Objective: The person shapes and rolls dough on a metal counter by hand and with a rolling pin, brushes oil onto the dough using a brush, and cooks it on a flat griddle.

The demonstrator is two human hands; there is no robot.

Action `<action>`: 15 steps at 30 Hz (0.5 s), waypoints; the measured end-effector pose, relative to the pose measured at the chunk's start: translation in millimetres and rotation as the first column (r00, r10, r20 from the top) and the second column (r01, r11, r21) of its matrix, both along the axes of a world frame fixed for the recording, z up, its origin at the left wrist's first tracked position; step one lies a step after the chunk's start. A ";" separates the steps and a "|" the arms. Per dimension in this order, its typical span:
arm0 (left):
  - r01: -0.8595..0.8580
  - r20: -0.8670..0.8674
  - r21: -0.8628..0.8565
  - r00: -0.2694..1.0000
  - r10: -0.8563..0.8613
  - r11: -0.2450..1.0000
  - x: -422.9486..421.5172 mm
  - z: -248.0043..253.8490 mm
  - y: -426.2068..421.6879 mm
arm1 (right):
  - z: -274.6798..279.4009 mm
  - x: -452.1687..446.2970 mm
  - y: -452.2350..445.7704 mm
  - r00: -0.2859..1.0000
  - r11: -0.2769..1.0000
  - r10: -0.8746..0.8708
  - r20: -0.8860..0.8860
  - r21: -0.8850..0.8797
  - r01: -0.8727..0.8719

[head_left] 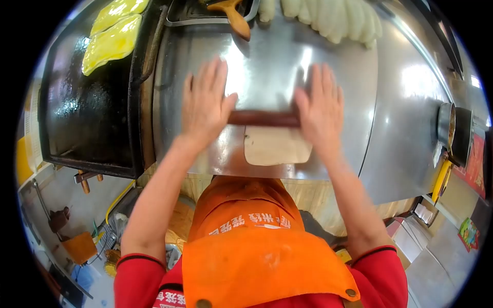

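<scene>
A dark brown rolling pin (264, 118) lies crosswise on the steel worktop (344, 149). My left hand (205, 105) is over its left end, and my right hand (322, 108) covers the other end. Both hands are open, fingers stretched forward and slightly blurred, with the palms on or just above the pin; the pin's ends are hidden beneath them. A thin, flat, pale sheet of dough (277, 146) with rounded corners stretches from the pin towards the worktop's front edge.
On the left, a black griddle (77, 113) carries yellow, glossy flat dough pieces (113, 43). At the back are a metal tray (190, 19), a wooden-handled tool (233, 18) and a row of pale dough rolls (334, 20). A metal container (446, 123) stands at the right edge.
</scene>
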State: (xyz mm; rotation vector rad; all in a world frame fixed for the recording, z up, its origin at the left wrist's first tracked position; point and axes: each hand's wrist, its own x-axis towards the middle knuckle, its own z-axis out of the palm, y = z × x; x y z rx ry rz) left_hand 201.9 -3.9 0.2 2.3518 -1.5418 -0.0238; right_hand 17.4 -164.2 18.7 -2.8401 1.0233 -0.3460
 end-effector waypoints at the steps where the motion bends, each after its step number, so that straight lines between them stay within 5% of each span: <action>1: -0.025 -0.005 -0.044 1.000 0.025 0.999 6.8 -2.1 -7.7 | -3.4 6.2 -6.3 1.000 0.999 -0.013 0.003 -0.030 0.014; 7: 0.146 -0.197 0.185 0.974 -0.109 0.972 -51.6 15.1 82.3 | 11.9 -64.5 71.7 0.988 0.983 0.141 -0.064 0.126 -0.133; 15: 0.004 -0.004 0.009 1.000 -0.004 1.000 13.1 1.9 1.1 | 2.2 16.6 2.1 0.998 0.998 0.058 0.034 0.004 -0.059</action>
